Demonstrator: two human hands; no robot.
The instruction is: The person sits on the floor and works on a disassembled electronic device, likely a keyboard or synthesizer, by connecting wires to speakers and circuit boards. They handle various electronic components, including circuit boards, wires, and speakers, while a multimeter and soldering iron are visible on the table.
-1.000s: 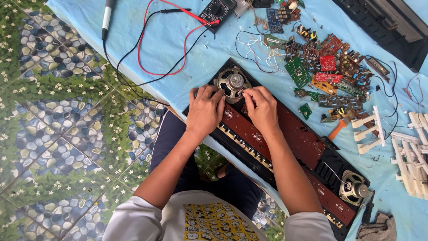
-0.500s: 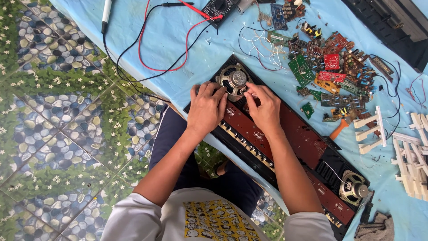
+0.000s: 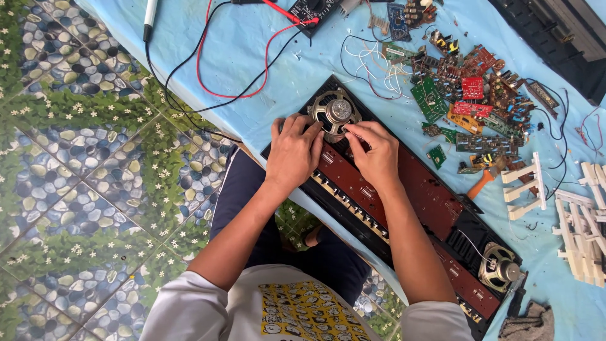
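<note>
A long black opened keyboard casing (image 3: 464,221) lies diagonally on a blue-covered table, with a brown circuit board (image 3: 429,192) inside it. A round metal speaker (image 3: 334,113) sits at the casing's upper left end, a second speaker (image 3: 499,268) at the lower right end. My left hand (image 3: 293,151) rests on the casing with its fingertips touching the left rim of the upper speaker. My right hand (image 3: 375,155) pinches at the speaker's lower right edge, where thin wires run; what sits between its fingers is too small to tell.
Several loose circuit boards (image 3: 470,95) are piled at the upper right. A multimeter (image 3: 309,9) with red and black leads (image 3: 208,69) lies at the top. White key pieces (image 3: 577,211) lie at the right, an orange-handled tool (image 3: 483,183) beside the casing. Patterned floor tiles (image 3: 95,177) show at the left.
Both hands stay at the upper speaker. The right hand's fingers have shifted slightly along the speaker's lower edge; the view has drifted a little.
</note>
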